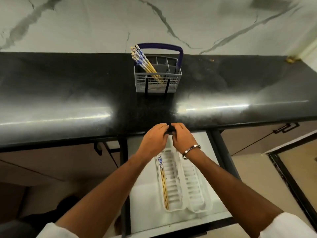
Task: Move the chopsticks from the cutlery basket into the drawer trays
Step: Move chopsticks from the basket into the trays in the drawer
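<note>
A grey cutlery basket (158, 83) with a blue handle stands at the back of the black counter. Several blue-patterned chopsticks (143, 61) lean out of its left compartment. Below the counter a drawer (144, 203) is pulled open with two white ribbed trays side by side. A pair of chopsticks (163, 184) lies along the left edge of the left tray (172, 179); the right tray (193, 184) holds none. My left hand (155, 140) and my right hand (184, 138) meet over the drawer's far end at the counter's edge, fingers curled around a dark patch I cannot identify.
The glossy black countertop (68, 93) runs the full width, backed by a marble wall (103, 23). Closed cabinet fronts with dark handles (98, 149) flank the drawer. A dark door frame (291, 182) stands at the lower right.
</note>
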